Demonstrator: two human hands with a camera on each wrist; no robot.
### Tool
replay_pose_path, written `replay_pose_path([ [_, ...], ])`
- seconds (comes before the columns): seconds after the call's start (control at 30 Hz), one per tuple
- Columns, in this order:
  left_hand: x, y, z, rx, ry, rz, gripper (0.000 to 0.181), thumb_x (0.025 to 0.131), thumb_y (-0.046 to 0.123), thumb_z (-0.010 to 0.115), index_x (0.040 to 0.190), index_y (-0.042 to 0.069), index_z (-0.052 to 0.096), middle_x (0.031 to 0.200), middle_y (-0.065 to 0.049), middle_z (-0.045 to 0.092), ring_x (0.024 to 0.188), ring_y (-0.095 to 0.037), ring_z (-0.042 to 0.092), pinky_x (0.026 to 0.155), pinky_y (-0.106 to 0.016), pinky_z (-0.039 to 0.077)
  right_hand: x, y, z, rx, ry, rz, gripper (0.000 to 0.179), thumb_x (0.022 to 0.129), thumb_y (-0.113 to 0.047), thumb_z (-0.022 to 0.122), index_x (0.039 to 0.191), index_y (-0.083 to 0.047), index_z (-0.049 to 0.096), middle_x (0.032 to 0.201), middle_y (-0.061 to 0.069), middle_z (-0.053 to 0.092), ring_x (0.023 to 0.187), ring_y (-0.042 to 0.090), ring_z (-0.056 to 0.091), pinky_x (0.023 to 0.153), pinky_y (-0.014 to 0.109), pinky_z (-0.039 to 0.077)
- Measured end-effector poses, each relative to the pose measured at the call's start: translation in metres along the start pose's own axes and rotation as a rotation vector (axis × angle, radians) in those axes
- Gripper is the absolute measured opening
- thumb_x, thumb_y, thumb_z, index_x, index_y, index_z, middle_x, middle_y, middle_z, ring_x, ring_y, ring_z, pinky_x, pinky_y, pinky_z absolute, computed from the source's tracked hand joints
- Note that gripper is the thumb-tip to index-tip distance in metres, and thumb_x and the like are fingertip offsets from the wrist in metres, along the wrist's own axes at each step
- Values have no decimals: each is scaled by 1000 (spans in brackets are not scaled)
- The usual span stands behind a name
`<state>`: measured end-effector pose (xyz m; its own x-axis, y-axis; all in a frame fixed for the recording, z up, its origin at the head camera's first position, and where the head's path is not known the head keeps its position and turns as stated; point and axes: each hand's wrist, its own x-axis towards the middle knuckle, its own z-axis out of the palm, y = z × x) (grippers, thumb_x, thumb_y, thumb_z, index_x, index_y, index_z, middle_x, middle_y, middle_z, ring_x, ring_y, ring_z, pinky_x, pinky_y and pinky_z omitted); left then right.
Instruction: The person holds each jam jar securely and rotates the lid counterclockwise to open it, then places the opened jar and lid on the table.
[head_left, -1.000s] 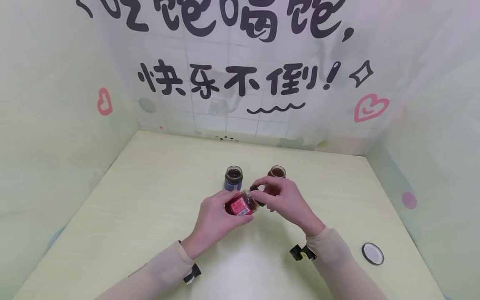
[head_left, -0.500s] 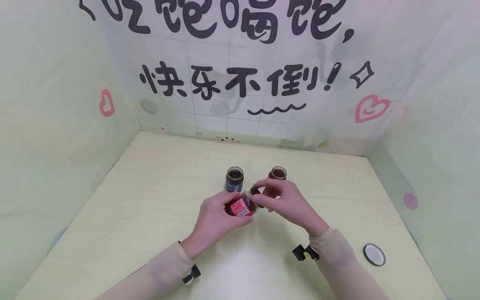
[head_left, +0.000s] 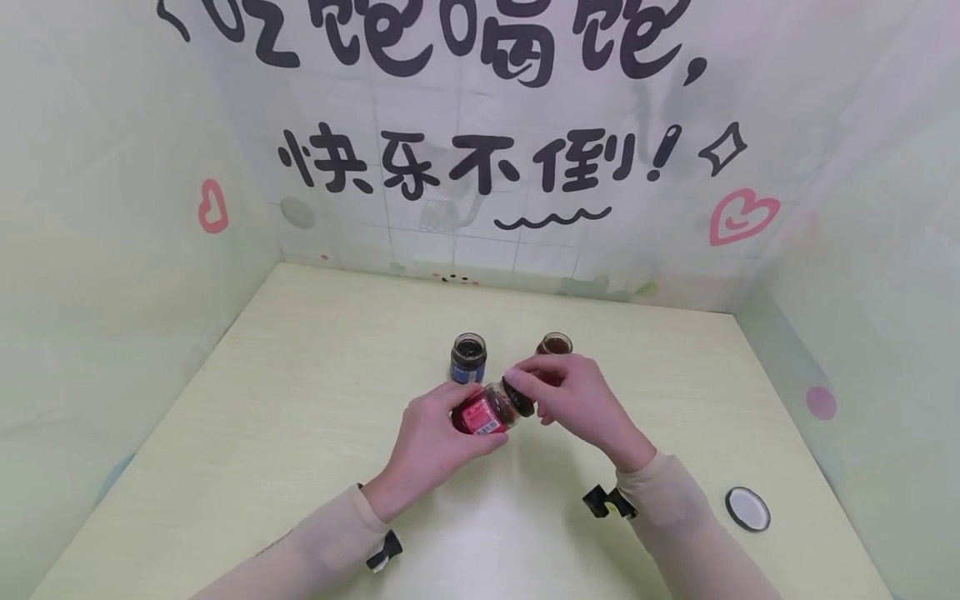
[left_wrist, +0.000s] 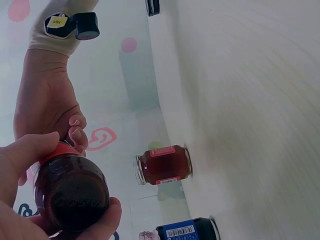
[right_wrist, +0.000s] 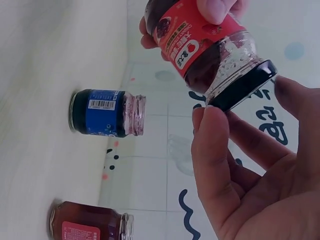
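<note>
My left hand point(head_left: 435, 433) grips a glass jam jar point(head_left: 478, 414) with a red label, tilted above the table with its mouth towards the right. A black lid point(right_wrist: 244, 86) sits on the mouth. My right hand point(head_left: 583, 404) pinches that lid at its rim between thumb and fingers, as the right wrist view shows. Left wrist view: the dark base of the jar point(left_wrist: 75, 195) faces the camera. Behind the hands stand two lidless jars, one with a blue label point(head_left: 468, 364) and one with reddish-brown contents point(left_wrist: 166, 165), partly hidden by my right hand in the head view.
A loose lid point(head_left: 747, 509) lies on the right side of the pale table point(head_left: 315, 358), white inside facing up. Printed cloth walls point(head_left: 480, 233) enclose the table at the back and both sides. Black camera mounts point(head_left: 609, 503) are on the wrists.
The fingers of my right hand have shifted on the lid, leaving more of it in sight. My left hand and the jar have stayed almost still.
</note>
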<state>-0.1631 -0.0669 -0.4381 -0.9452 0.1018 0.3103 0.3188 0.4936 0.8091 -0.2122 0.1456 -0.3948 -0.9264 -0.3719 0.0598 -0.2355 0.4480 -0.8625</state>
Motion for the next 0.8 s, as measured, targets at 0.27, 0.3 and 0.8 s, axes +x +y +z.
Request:
replay_pose_path([
  [0.27,-1,0,0,19,2,7,49,67,26,95,109,17,73,97,10,65,81,-8,62,66,-25,55,0,-1,2,-8,-25,-13,28,87,-54,74,100,-29,76,75,3,70,57,25,62,61,45,57],
  [0.3,-1,0,0,19,0,6,49,67,26,95,109,17,73,97,11,65,82,-8,62,66,-25,55,-1,-1,2,-8,-29,-14,29,87,-54,74,101,-29,76,76,2,70,58,25,62,61,45,58],
  [0.8,-3,1,-2,-59,-14,-46,47,65,22,95,107,19,74,96,9,67,81,-9,64,67,-27,56,-5,-8,-3,-94,-48,-50,28,83,-51,79,105,-34,75,90,-5,71,82,17,66,65,41,54],
])
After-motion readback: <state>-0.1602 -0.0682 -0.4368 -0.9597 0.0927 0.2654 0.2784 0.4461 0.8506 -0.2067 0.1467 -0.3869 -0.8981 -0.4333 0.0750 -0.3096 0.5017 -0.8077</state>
